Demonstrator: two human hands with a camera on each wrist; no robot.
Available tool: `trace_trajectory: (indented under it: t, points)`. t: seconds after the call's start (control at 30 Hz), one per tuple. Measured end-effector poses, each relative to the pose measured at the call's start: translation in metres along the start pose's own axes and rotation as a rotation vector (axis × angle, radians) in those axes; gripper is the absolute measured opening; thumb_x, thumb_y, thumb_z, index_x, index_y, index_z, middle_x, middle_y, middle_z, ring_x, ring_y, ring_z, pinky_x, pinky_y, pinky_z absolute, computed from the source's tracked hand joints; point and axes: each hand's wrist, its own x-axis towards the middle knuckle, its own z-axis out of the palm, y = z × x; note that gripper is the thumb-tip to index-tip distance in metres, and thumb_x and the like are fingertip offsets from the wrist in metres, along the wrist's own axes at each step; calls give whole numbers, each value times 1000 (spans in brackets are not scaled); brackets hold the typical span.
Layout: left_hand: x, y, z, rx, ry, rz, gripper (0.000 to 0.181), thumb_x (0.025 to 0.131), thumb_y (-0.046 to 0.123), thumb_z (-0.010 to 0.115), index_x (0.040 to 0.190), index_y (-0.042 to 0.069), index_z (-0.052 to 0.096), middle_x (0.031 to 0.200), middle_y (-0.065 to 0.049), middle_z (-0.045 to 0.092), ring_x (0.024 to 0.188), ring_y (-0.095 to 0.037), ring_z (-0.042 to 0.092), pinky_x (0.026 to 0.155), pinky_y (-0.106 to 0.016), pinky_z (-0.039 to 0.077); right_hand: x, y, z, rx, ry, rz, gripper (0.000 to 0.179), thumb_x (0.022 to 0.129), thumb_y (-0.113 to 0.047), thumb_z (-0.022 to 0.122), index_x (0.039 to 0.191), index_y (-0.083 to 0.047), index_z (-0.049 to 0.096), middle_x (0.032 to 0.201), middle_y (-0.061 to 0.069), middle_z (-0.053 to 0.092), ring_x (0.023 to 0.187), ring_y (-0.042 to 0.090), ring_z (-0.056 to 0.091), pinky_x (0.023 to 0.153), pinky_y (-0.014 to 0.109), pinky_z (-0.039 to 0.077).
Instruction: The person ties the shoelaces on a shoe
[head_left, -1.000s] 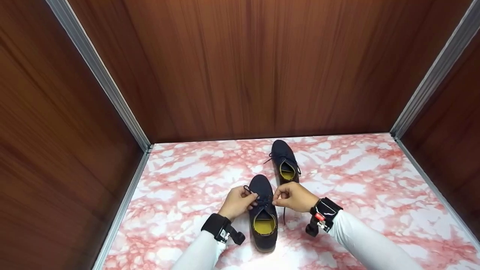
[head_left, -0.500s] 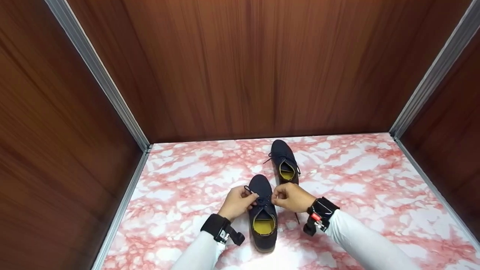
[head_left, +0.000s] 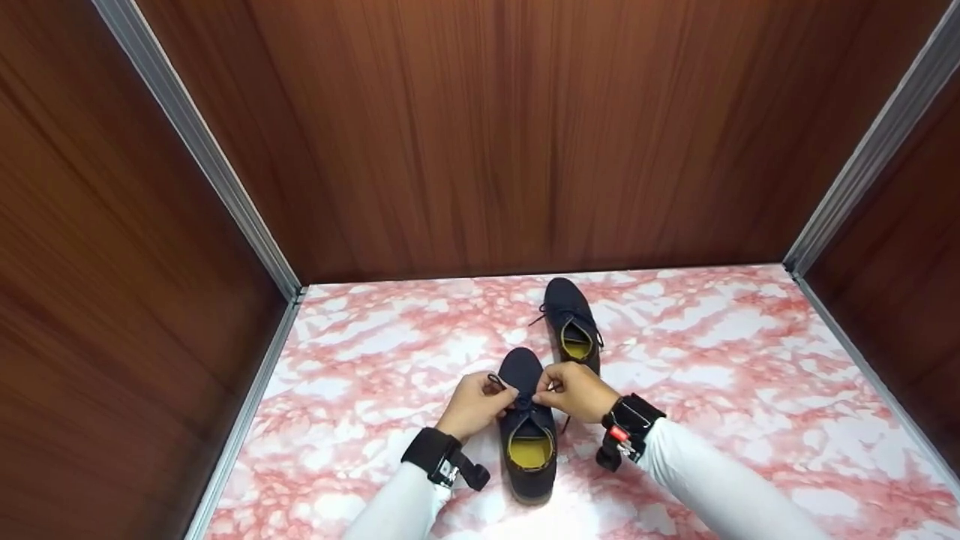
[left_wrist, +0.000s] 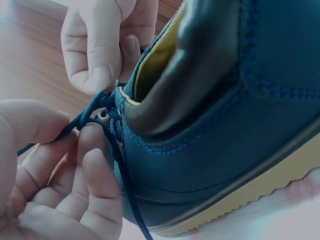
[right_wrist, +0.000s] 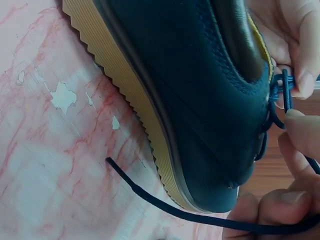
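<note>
A dark navy lace-up shoe [head_left: 519,367] with a yellow lining stands upright, its toe away from me. Over its lacing, my left hand [head_left: 474,405] pinches a loop of the shoelace [left_wrist: 92,109] between thumb and fingers. From the other side my right hand [head_left: 577,391] pinches the lace close to the knot, almost meeting the left fingertips. In the right wrist view, one loose lace end [right_wrist: 200,219] runs from the right hand's fingers out past the sole. Fingers partly hide the knot.
The matching shoe [head_left: 566,300] stands farther back to the right, its laces tied in a bow. Both shoes are on a pink and white marbled surface [head_left: 360,450]. A brown wood-grain panel [head_left: 480,150] closes off the back, with more panels at both sides.
My right hand has moved left, from the shoe's right edge to over the knot. The lace end hanging below it has swung about. My left hand keeps its place.
</note>
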Motion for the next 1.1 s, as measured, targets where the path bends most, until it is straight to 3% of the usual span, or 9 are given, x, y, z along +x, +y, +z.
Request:
trace_trajectory:
  t: [0.23,0.33,0.43,0.57,0.9,1.1]
  points:
    - [-3,5,0,-14,-10,45,16,92,16,77,90,0,75,73,6,67,63,-7,59,58,-17,49,2,-3,7,-24,22,-26,13,90,-18,82,90,-13,70,74,-4,61,66,2,50,62,20,42]
    - [-4,6,0,-10,-18,74,14,91,14,77,93,0,76,78,0,72,66,-3,60,60,-16,49,2,-2,9,-5,21,-57,9,90,-16,81,97,-12,76,81,-1,71,72,1,57,68,20,49]
    - [-5,7,0,-5,-19,100,11,90,11,78,93,0,77,87,-9,77,72,-1,64,66,-15,52,2,-2,10,9,19,-80,4,91,-14,80,92,-12,77,83,-1,75,73,-1,59,69,19,51]
    - [-8,8,1,1,-9,123,10,88,8,79,90,0,75,92,-14,78,76,-2,68,71,-15,55,2,-3,13,-23,51,-79,13,89,-12,80,83,-14,69,73,-5,64,65,-1,52,62,18,45]
    - [-16,5,2,145,31,173,15,83,12,85,80,7,71,85,-4,76,78,-2,67,78,-19,56,0,-6,26,-181,132,-22,27,93,-22,77,80,-16,53,70,-9,53,65,7,52,59,22,43]
    - [-19,4,2,178,31,185,14,84,12,84,81,11,71,87,-2,77,84,-4,71,81,-21,58,-1,-2,19,-41,45,-31,22,93,-22,79,86,-14,59,71,-7,56,63,3,51,58,20,42]
